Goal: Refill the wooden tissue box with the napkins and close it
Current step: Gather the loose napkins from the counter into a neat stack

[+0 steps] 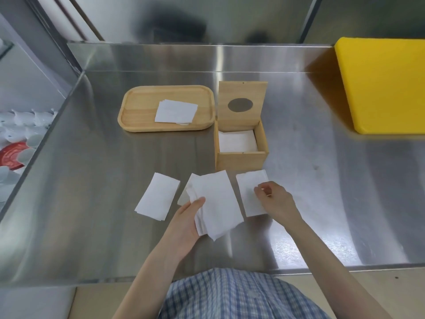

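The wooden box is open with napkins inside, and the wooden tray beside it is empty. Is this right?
Not quite. The head view shows the wooden box open with napkins inside, but the wooden tray beside it is not empty: a small stack of napkins lies on it.

steel counter (92,203), steel wall (161,19), glare.

Bare forearms; blue-and-white checked shirt (230,295).

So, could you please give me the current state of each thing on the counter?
Wooden tissue box: open, partly filled.
Lid: upright.
Tray: holds napkins.
Left hand: holding a napkin stack.
Right hand: fingers on a napkin.
Leftmost napkin: flat on the counter.
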`<action>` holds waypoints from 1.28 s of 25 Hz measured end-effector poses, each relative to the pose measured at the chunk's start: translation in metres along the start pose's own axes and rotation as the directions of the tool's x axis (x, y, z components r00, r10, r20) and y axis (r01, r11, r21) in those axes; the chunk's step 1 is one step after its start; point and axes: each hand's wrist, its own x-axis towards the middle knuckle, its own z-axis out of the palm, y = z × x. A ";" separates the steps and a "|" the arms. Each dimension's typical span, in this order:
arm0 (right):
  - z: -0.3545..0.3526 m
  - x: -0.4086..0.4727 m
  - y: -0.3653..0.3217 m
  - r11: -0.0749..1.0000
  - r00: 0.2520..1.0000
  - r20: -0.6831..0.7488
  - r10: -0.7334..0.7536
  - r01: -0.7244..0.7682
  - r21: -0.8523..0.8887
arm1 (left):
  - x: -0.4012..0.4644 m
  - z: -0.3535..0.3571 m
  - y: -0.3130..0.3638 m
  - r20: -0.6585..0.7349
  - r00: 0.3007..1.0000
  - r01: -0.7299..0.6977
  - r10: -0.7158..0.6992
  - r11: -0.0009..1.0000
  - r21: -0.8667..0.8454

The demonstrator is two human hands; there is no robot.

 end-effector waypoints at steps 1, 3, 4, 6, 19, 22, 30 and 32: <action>-0.001 0.005 0.005 0.991 0.998 -0.065 0.019 -0.027 -0.127 | 0.001 -0.001 0.000 -0.006 1.000 0.005 -0.005 1.000 0.001; 0.002 0.014 0.012 0.948 0.991 -0.129 0.040 -0.078 -0.307 | 0.001 0.000 0.000 0.013 1.000 0.012 -0.012 1.000 0.004; 0.005 0.017 0.013 0.928 0.988 -0.148 0.048 -0.099 -0.359 | 0.001 0.000 0.000 0.030 0.999 0.014 -0.015 1.000 0.011; 0.009 0.020 0.011 0.906 0.981 -0.183 0.060 -0.130 -0.403 | -0.001 0.000 0.002 0.062 0.998 0.009 -0.012 0.999 0.044; 0.014 0.027 0.017 0.959 0.989 -0.105 0.101 -0.126 -0.255 | -0.006 -0.002 0.001 -0.078 0.996 -0.034 0.040 0.996 0.077; 0.011 0.017 0.009 0.996 0.995 -0.045 0.087 -0.086 0.028 | -0.007 -0.002 0.001 -0.117 0.993 -0.019 0.028 0.997 0.080; -0.007 -0.029 -0.041 0.899 0.983 0.077 -0.167 0.120 0.422 | -0.010 -0.009 0.004 -0.078 0.997 0.004 -0.002 1.000 0.021; -0.008 -0.036 -0.052 0.793 0.951 0.174 -0.255 0.103 0.600 | -0.010 -0.008 0.005 -0.074 0.997 -0.002 0.004 1.000 0.027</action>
